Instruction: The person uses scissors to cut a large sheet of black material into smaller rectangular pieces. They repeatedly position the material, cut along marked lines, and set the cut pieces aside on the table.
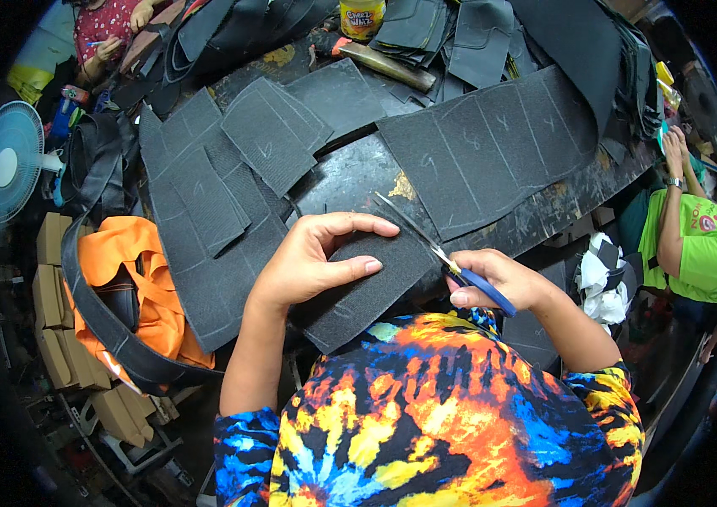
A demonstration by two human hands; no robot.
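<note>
My left hand (312, 258) is closed on a dark grey piece of thick fabric (367, 296), thumb on top and index finger curled over its far edge. My right hand (502, 280) grips a pair of scissors (445, 260) with blue handles. Their blades point up and left along the right-hand edge of the piece; whether they touch it, I cannot tell. Just beyond lies a large chalk-marked dark sheet (494, 139) with ruled lines. To the left, several cut pieces (278, 135) rest on another chalk-lined dark sheet (198, 287).
A hammer-like tool with a worn handle (388, 66) and a yellow jar (362, 17) stand at the table's back. Orange cloth (126, 279) fills a black-rimmed container at left, near a blue fan (8, 162). Co-workers sit at far left (105, 34) and right (688, 245).
</note>
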